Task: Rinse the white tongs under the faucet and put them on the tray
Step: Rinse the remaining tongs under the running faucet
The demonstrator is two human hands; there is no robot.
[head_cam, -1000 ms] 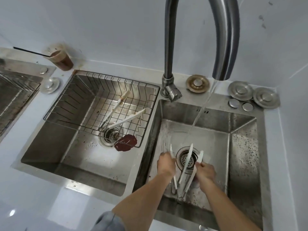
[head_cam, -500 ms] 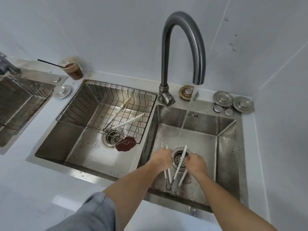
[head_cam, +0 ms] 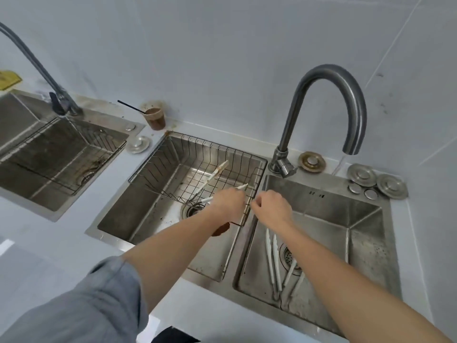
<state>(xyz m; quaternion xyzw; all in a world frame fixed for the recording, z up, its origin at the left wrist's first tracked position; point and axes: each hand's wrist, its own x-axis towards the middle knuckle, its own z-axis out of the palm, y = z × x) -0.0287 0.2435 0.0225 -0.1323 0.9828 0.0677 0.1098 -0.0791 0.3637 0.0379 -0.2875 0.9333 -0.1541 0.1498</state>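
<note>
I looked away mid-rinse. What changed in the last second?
Both hands let go of the two tongs, now lying in the right basin, and moved left: left hand over the basket tongs, right hand at the basket rim. Grips unclear. Faucet, cup unchanged.

Counter (head_cam: 61, 243), sinks sunk in. Basin under the faucet (head_cam: 296, 115): two white tongs (head_cam: 272, 258) flat on its floor by the drain (head_cam: 288, 254). Left of faucet: wire basket (head_cam: 153, 169) in the next basin, cup (head_cam: 154, 118) beyond. Plugs (head_cam: 361, 175) just right.
</note>
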